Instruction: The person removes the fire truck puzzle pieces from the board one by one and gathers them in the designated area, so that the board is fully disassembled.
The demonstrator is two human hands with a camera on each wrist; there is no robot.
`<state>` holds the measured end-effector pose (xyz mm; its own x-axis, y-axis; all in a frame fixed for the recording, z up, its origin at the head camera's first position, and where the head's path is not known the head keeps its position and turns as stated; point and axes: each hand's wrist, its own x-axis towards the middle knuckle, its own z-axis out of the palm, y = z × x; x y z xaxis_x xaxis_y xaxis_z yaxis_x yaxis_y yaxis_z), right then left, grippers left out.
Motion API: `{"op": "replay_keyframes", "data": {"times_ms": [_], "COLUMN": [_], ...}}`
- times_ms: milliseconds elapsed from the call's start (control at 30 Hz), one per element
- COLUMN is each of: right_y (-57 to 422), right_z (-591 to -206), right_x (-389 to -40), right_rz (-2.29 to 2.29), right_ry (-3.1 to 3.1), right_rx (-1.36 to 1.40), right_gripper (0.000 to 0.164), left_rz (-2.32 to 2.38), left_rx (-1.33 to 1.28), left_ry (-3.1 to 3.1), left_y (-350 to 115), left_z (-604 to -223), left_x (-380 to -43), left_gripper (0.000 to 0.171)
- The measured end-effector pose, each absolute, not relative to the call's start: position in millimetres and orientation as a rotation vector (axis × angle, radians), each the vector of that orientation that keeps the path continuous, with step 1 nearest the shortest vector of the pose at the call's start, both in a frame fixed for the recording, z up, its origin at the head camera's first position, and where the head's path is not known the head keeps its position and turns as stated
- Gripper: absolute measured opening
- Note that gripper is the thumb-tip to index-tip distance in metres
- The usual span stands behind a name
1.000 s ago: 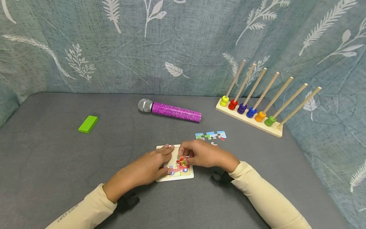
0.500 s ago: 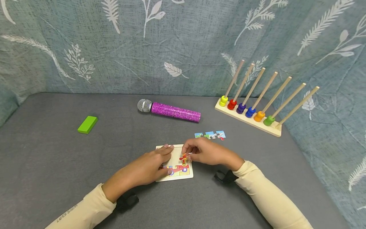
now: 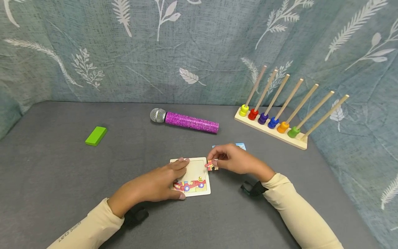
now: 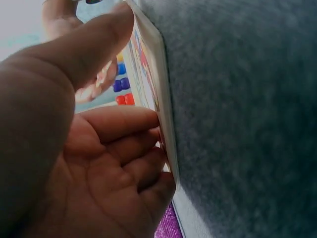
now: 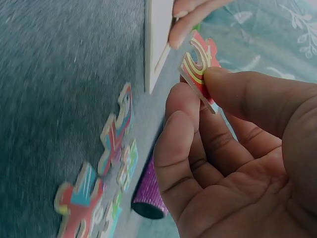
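My left hand (image 3: 157,183) rests on a wooden puzzle tray (image 3: 196,167), its fingers over the left side and its thumb at the near edge. A joined row of puzzle pieces (image 3: 191,185), showing a red vehicle with blue wheels, lies along the near side of the tray. Just past the tray's right edge, my right hand (image 3: 233,159) pinches a red and yellow puzzle piece (image 5: 194,69) between thumb and fingers. In the right wrist view that piece is tilted and raised. Loose puzzle pieces (image 5: 116,134) lie on the table, mostly hidden behind my right hand in the head view.
A purple glittery microphone (image 3: 191,122) lies behind the tray. To the back right stands a wooden peg rack (image 3: 270,129) with coloured beads on tall rods. A green block (image 3: 96,135) is at the left. A patterned curtain (image 3: 140,69) hangs behind the grey table.
My right hand has lifted the red and yellow piece off the tray and carried it right and away, past the tray's edge. My left thumb has slid down to the near edge.
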<state>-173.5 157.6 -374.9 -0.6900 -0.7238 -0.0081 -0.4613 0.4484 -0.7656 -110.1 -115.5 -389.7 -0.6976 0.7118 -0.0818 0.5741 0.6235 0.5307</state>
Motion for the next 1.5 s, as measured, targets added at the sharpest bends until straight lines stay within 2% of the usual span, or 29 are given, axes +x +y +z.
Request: {"op": "replay_keyframes", "data": {"times_ms": [267, 667, 1500], "right_y": [169.0, 198.9, 248.9], "right_z": [-371.4, -373.4, -376.7], "right_x": [-181.3, -186.6, -189.4], "right_rz": [-1.152, -1.137, -1.058], "right_ry": [2.375, 2.440, 2.489], "right_rx": [-0.961, -0.876, -0.754], "right_gripper": [0.013, 0.013, 0.018], "left_rz": [0.645, 0.668, 0.630], "left_rx": [1.068, 1.099, 1.106], "left_ry": [2.498, 2.460, 2.501], "left_y": [-123.8, -126.2, -127.4], "left_z": [-385.7, -385.3, -384.3], "left_x": [-113.2, -114.1, -113.0], "left_gripper": [0.082, 0.073, 0.076]}}
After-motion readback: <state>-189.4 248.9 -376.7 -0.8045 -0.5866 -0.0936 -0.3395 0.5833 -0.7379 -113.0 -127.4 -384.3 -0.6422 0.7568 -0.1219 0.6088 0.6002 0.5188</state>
